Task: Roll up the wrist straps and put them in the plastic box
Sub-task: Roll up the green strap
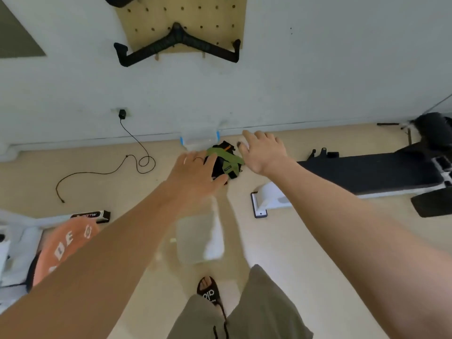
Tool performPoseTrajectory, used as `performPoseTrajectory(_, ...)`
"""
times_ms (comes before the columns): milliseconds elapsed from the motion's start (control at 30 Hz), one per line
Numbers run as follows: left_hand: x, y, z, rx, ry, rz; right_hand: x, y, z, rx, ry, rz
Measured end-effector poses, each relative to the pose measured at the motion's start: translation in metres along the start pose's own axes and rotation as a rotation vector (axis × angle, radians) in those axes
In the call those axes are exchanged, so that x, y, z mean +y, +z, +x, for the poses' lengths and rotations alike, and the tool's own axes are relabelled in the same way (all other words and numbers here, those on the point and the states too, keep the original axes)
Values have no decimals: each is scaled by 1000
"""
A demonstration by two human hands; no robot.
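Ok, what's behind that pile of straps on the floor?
A clear plastic box with blue clips sits behind the straps, against the wall. Its inside can't be made out; the left hand covers part of the pile and the box's near edge.

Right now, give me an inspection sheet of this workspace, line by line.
Surface: beige floor.
Job's things: green and black wrist straps piled by the wall; clear plastic box behind them.
Clutter: clear lid, orange towel.
Hands: left hand and right hand open, reaching at the straps.
Cables: black cable trailing from a wall plug.
Surroundings: pegboard, black bench.
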State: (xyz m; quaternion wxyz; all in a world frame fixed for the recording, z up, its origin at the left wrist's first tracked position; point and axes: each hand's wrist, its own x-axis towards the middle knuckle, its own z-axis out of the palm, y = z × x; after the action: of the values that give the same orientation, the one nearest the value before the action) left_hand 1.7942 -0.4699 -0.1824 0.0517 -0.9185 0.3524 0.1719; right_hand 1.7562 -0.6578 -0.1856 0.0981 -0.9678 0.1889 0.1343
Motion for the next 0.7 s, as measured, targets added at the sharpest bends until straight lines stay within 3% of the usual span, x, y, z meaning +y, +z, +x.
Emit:
performPoseTrajectory(333, -55, -50, 180, -27, 49, 6, 14, -30, 189, -30, 36, -1)
performPoseTrajectory(700, -72, -80, 360, -136, -47, -41, 52, -37, 383, -164, -51, -29)
